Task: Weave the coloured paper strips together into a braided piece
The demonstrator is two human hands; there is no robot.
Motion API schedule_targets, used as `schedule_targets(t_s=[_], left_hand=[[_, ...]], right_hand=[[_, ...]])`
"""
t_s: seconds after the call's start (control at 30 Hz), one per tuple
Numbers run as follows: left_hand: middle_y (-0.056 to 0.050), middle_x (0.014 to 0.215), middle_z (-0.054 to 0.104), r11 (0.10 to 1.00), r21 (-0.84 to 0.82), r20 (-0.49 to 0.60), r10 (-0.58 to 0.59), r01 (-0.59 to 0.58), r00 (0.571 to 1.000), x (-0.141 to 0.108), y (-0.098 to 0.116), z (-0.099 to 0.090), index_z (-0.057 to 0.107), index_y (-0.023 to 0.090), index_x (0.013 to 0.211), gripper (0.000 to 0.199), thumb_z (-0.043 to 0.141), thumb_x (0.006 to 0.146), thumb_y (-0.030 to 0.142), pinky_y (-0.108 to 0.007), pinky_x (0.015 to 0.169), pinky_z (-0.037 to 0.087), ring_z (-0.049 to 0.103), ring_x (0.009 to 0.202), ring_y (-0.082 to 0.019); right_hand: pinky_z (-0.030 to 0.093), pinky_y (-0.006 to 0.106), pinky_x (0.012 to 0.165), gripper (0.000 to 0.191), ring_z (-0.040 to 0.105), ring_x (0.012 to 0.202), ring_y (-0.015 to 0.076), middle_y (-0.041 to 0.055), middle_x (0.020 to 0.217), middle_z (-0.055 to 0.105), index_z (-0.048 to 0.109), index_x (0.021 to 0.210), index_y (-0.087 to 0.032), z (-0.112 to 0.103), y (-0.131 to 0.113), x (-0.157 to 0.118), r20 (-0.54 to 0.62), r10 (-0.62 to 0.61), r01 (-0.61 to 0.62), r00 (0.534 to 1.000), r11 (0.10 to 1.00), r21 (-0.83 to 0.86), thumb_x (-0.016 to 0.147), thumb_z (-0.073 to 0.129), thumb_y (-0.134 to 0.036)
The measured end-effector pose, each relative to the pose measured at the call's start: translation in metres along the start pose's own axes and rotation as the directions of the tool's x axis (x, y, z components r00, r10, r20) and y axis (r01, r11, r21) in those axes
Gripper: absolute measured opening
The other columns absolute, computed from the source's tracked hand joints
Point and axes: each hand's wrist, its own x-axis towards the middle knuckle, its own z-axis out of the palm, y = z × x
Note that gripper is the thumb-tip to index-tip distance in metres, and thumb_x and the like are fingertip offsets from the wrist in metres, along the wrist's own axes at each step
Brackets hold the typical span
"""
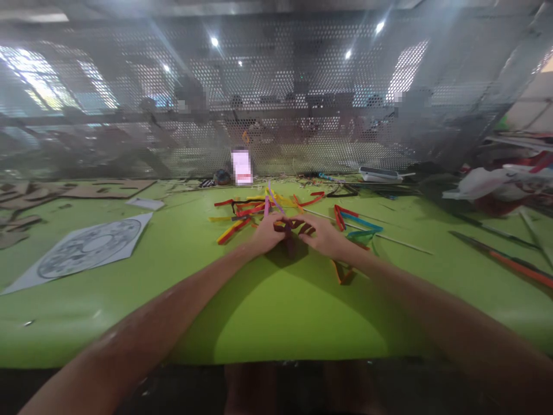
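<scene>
My left hand [270, 235] and my right hand [322, 235] meet near the middle of the green table, fingertips almost touching. Between them is a dark purplish strip [288, 237], pinched in the fingers of both; its exact shape is blurred and partly covered. Just beyond my left hand lies a loose pile of red, yellow and black strips [235, 229], with a pink-purple strip [266, 204] sticking up. Beside my right hand are folded red, blue and green strips [360, 223]. An orange strip bent into a triangle [344, 276] lies partly under my right forearm.
A printed sheet [97, 248] and cardboard pieces [103, 188] lie left. A phone [242, 166] leans at the back against a perforated screen [302, 127]. Right are a thin stick [412, 246], a white tray [380, 174], a plastic bag [479, 187] and an orange-handled tool [514, 264].
</scene>
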Motion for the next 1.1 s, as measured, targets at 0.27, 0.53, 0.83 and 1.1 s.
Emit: schedule_targets(t_s=[0.27,0.53,0.83,1.1], left_hand=[[0.000,0.085,0.054,0.997,-0.054,-0.101,0.040,-0.045,0.994,-0.0005,0.0010,0.0010,0.041,0.019,0.082,0.033,0.072,0.072,0.010,-0.031,0.075,0.058,0.061,0.080,-0.014],[0.000,0.081,0.059,0.997,-0.077,0.053,0.013,-0.009,0.999,-0.0035,0.0046,0.0027,0.046,0.016,0.081,0.024,0.071,0.079,0.014,-0.033,0.072,0.058,0.064,0.071,-0.013],[0.000,0.079,0.066,0.991,-0.131,0.143,-0.021,0.040,0.990,-0.0022,-0.0032,0.0031,0.047,0.016,0.087,0.021,0.068,0.083,0.014,-0.033,0.063,0.060,0.070,0.064,-0.015],[0.000,0.083,0.062,0.988,-0.144,0.066,-0.043,0.052,0.997,-0.0022,-0.0019,0.0028,0.045,0.017,0.091,0.025,0.067,0.081,0.012,-0.025,0.058,0.058,0.068,0.061,-0.011]], right_hand=[[0.058,0.037,0.086,0.043,0.069,0.088,0.0184,0.0087,0.105,0.072,0.062,0.127,-0.018,-0.0009,-0.0035,-0.0016,0.047,0.024,-0.023,0.999,1.000,-0.012,0.085,0.059,-0.007],[0.057,0.038,0.087,0.047,0.069,0.091,0.0196,0.0091,0.107,0.072,0.061,0.129,-0.018,-0.0006,-0.0061,-0.0012,0.042,0.029,-0.028,0.999,0.999,-0.021,0.084,0.060,-0.006],[0.055,0.040,0.091,0.045,0.068,0.095,0.0201,0.0109,0.113,0.071,0.062,0.128,-0.016,0.0003,-0.0012,-0.0001,0.039,0.006,-0.004,0.999,0.999,-0.049,0.084,0.059,-0.006],[0.053,0.043,0.095,0.044,0.065,0.103,0.0236,0.0146,0.120,0.066,0.061,0.128,-0.015,0.0019,-0.0025,-0.0005,0.025,-0.013,0.015,1.000,0.996,-0.088,0.084,0.062,-0.011]])
